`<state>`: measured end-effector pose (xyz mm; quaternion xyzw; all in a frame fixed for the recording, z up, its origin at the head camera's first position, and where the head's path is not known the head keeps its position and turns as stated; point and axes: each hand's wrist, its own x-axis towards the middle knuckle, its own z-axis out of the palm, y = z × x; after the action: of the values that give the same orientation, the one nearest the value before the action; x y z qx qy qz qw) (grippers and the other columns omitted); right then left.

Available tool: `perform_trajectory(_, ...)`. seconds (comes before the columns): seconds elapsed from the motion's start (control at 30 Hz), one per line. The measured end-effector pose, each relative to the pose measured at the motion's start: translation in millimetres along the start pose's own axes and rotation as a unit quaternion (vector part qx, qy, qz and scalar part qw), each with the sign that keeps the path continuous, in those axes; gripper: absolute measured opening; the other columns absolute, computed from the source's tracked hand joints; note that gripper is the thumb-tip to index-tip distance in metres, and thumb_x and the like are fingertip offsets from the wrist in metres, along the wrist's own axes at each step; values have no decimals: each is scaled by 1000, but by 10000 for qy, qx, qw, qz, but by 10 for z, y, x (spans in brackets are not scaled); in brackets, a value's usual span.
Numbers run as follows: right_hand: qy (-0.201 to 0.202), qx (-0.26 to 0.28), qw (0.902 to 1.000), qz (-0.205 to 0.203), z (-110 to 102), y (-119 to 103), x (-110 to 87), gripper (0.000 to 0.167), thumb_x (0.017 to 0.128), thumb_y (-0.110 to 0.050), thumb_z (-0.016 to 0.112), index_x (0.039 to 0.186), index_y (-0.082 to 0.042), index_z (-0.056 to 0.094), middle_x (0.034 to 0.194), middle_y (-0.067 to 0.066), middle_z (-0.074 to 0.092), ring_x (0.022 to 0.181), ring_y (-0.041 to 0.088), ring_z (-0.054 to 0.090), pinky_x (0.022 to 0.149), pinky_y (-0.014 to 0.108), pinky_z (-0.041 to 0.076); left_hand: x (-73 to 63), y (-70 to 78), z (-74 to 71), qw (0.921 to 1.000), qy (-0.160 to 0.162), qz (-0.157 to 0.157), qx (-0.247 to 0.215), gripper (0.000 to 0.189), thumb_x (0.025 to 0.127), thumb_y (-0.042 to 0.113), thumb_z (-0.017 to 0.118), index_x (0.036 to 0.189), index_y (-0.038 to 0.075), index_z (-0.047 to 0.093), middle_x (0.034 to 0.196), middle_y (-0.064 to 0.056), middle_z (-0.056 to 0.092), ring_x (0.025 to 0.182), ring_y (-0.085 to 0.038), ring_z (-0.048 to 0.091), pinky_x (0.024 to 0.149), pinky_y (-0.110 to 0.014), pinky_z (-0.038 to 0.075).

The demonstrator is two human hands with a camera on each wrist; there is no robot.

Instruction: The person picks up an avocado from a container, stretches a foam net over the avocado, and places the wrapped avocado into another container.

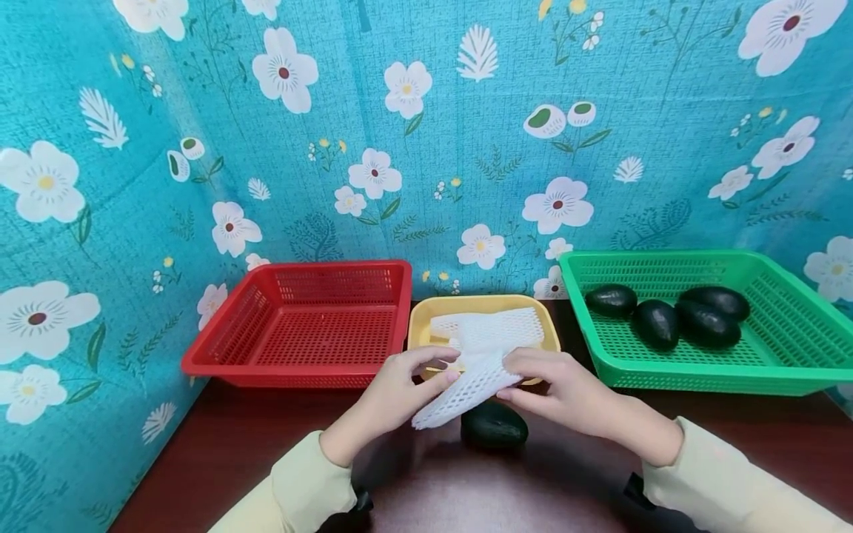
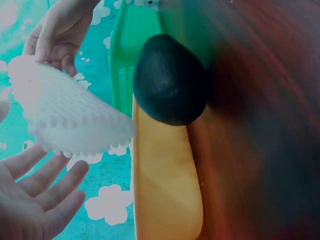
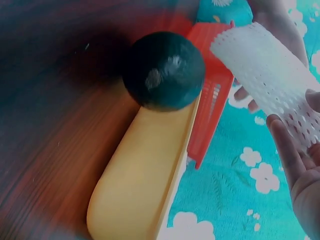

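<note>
A white foam net sleeve (image 1: 474,391) is held up over the table, tilted, its lower end toward the left. My right hand (image 1: 566,386) pinches its right end between thumb and fingers, also seen in the left wrist view. My left hand (image 1: 403,389) is at the sleeve's left side; in the left wrist view its fingers (image 2: 60,187) are spread and fairly straight beside the sleeve's edge. Below the sleeve a dark avocado (image 1: 494,427) lies on the table, touched by neither hand. More white net sleeves (image 1: 509,329) lie in a yellow basket (image 1: 421,317) behind.
At the back left stands a red basket (image 1: 300,375) with nothing seen inside. A green basket (image 1: 706,370) at the back right holds several dark avocados (image 1: 656,324). A flowered blue cloth (image 1: 440,163) hangs behind the dark wooden table (image 1: 253,437).
</note>
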<state>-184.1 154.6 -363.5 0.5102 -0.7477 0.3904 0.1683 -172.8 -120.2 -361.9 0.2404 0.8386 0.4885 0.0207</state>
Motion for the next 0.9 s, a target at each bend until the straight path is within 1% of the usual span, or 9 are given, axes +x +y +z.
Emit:
perform_trajectory(0.07,-52,-34,9997,-221,33,-9,3,21,90,-8,79,109,-14,73,104,0,70,89,14,62,72,19,54,8,0,19,9993,-312,-42,-191,41,98,32,71,134,12,68,130,-2,68,107,-14,68,91,-37,56)
perform_trajectory(0.17,-117,-104,9990,-430,72,-23,23,13,99,-19,70,110,-12,74,108,0,71,94,15,63,82,17,53,8,-4,45,9976,-570,-34,-400,42,99,28,71,136,10,67,130,-4,68,109,-13,68,94,-35,55)
perform_trajectory(0.23,-121,-156,9986,-485,86,-35,43,20,103,-26,63,110,-11,75,109,0,71,96,15,64,86,17,52,0,1,49,9968,-631,-2,-492,41,99,27,71,136,9,67,128,-5,69,107,-13,69,94,-32,55)
perform_trajectory(0.3,-81,-194,9985,-502,93,-45,60,28,105,-31,57,109,-11,76,109,0,71,95,14,64,85,16,52,-9,7,48,9965,-645,22,-540,41,99,27,71,135,9,67,126,-5,70,106,-13,70,91,-29,55)
perform_trajectory(0.4,-15,-198,9988,-455,92,-54,72,24,105,-27,60,109,-10,76,107,0,71,94,15,65,86,15,51,-16,16,46,9962,-631,113,-593,39,97,24,73,133,8,69,121,-5,72,103,-12,70,90,-27,55)
perform_trajectory(0.5,3,-196,9994,-282,85,-69,62,14,97,-12,73,109,-8,76,106,2,73,95,17,67,89,15,51,-18,19,59,9970,-524,234,-523,34,96,21,75,127,7,72,115,-4,74,97,-10,70,87,-27,56)
perform_trajectory(0.6,-13,-203,9997,-98,78,-83,52,22,87,-4,81,108,-7,77,104,3,75,94,17,70,87,14,51,-23,18,71,9984,-286,337,-342,28,95,20,76,119,5,76,109,-4,76,90,-8,71,82,-26,58)
perform_trajectory(0.8,16,60,9997,-233,52,-83,65,19,91,-20,79,105,-8,77,97,1,75,80,10,65,68,14,52,-39,19,56,9984,200,459,-243,22,93,19,78,110,4,79,103,-6,76,80,-10,70,74,-26,58)
perform_trajectory(0.9,56,192,9992,-333,39,-79,64,16,89,-14,81,104,-10,77,95,1,74,75,8,61,63,14,49,-46,11,33,9983,363,431,-168,20,93,17,78,108,5,79,102,-5,76,79,-11,70,74,-26,59)
